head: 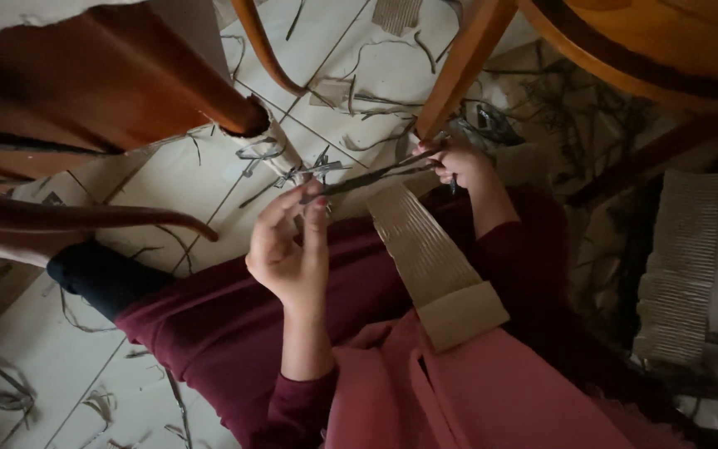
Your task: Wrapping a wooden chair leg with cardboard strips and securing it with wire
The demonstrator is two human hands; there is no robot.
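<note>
I sit on the floor in maroon clothes. My left hand (291, 245) is raised over my lap, thumb and fingers pinched on the near end of a thin dark strip (367, 176). My right hand (461, 166) grips the far end of the same strip, close to a wooden chair leg (459, 66). The strip stretches taut between both hands. A long piece of corrugated cardboard (434, 262) lies across my lap beneath the strip, its near end folded over.
Wooden chair legs (110, 83) and curved rails (85, 219) stand left and ahead on the white tiled floor (27, 357). Thin strips and scraps (376, 50) litter the tiles. More corrugated cardboard (679, 266) lies at right beside a wooden seat (641, 41).
</note>
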